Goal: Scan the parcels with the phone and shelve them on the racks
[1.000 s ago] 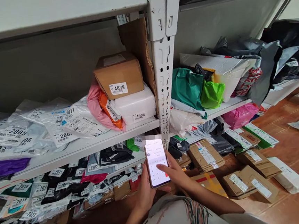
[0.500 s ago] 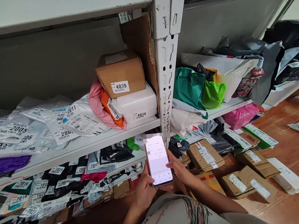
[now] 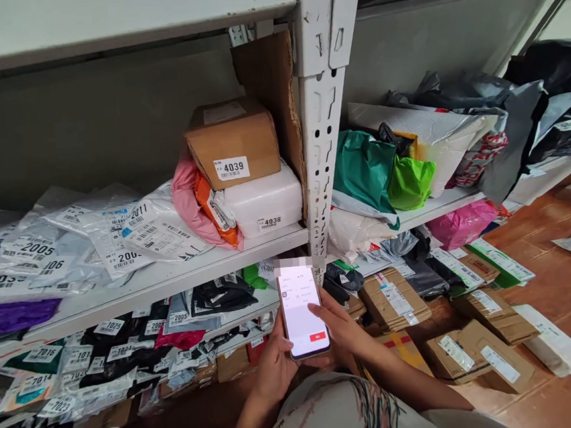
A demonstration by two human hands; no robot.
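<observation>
A smartphone (image 3: pixel 302 316) with a lit, mostly white screen is held upright in front of my body, just below the shelf post. A red button shows near the bottom of its screen. My left hand (image 3: pixel 274 355) grips the phone's left side, its thumb at the lower left edge. Around the right side is my right hand (image 3: pixel 336 323), with its thumb over the middle of the screen. The fingers of both hands are largely hidden behind the phone.
Labelled plastic parcels (image 3: pixel 33 246) crowd the left shelf. A cardboard box (image 3: pixel 234 142) marked 4039 lies on a white parcel (image 3: pixel 269 202) marked 4038. A white metal post (image 3: pixel 324 117) divides the shelves. Cartons (image 3: pixel 395 297) and bags cover the floor at right.
The number keypad on the phone screen has gone, and a red button now shows near the bottom. My right thumb has shifted up and left across the screen.
</observation>
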